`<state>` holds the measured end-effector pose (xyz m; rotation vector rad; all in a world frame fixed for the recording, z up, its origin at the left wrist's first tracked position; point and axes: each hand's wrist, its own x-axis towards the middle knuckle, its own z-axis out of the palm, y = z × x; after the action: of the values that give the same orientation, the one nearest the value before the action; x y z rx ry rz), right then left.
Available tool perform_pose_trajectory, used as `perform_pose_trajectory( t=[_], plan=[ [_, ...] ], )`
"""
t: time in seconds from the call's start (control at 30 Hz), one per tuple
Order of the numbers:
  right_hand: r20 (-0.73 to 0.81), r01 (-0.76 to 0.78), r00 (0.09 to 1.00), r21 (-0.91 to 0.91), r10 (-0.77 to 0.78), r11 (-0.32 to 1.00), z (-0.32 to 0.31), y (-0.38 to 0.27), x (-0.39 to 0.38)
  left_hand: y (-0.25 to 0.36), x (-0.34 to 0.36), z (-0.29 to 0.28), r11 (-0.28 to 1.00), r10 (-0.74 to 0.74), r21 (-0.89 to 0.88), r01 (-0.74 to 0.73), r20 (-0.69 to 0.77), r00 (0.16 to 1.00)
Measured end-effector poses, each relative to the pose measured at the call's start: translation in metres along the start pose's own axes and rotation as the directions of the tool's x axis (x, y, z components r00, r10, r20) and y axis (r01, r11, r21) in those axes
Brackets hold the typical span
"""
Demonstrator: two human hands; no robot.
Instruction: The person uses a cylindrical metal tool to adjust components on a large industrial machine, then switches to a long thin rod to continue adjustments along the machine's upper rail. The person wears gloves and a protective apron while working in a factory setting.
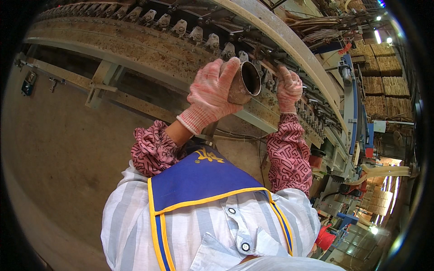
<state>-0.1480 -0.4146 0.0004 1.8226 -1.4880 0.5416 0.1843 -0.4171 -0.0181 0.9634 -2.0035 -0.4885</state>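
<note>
My left hand, in a pink-and-white knit glove, grips a worn cylindrical metal can whose dark open mouth faces up and right. Just right of it, my gloved right hand has its fingers curled among the machine's fittings; what they hold, if anything, is too small to make out. Both hands are over a long, dirty machine rail with a row of small metal brackets and springs along it. Patterned pink sleeve covers are on my forearms.
A pale curved beam runs above the bracket row. A blue machine frame and stacks of thin wooden sheets stand at the right. A lower rail crosses above the concrete floor, where a small dark green object lies at far left.
</note>
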Motion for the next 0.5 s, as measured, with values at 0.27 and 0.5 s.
perform_pose_trajectory(
  t=[0.27, 0.5],
  plan=[
    [-0.035, 0.023, 0.999, 0.005, -0.023, 1.000, -0.0009, -0.0025, 0.0009, 0.0001, 0.0003, 0.0006, 1.000, -0.020, 0.001, 0.020, 0.012, 1.000],
    [0.015, -0.041, 0.999, 0.067, 0.041, 0.997, -0.0026, -0.0030, 0.0004, 0.0018, 0.0028, -0.0012, 0.996, -0.038, -0.075, 0.040, 0.018, 0.999]
  ],
)
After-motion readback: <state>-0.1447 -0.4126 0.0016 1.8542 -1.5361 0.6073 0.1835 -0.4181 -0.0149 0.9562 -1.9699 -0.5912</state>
